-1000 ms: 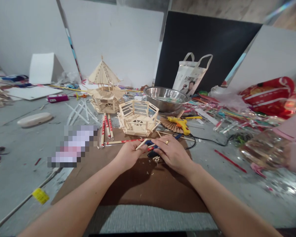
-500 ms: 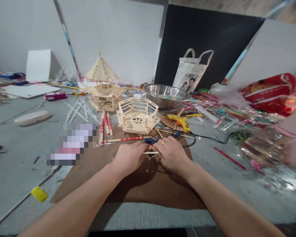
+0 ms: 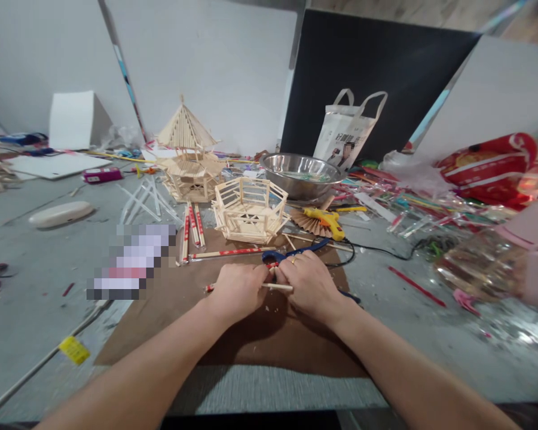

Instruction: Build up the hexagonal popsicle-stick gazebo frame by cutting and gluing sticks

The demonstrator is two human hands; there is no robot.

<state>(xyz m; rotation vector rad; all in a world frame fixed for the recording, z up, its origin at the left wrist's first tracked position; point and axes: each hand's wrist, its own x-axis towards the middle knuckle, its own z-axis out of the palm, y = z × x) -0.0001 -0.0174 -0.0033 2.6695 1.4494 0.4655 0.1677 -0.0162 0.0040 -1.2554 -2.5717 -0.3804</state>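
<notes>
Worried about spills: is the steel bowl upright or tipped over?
Upright: the steel bowl rests on its base with its opening facing up.

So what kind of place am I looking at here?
Most likely a hobby craft workspace for building stick models: a pagoda model and a hexagonal stick frame stand close together, a yellow glue gun lies to their right, and the left hand grips a thin stick.

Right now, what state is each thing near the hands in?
left hand, closed on the stick
right hand, closed on the stick
stick, level, held between both hands
blue-handled cutter, partly under the right hand
open-frame model, upright, roofless
steel bowl, upright
glue gun, lying on its side
</notes>
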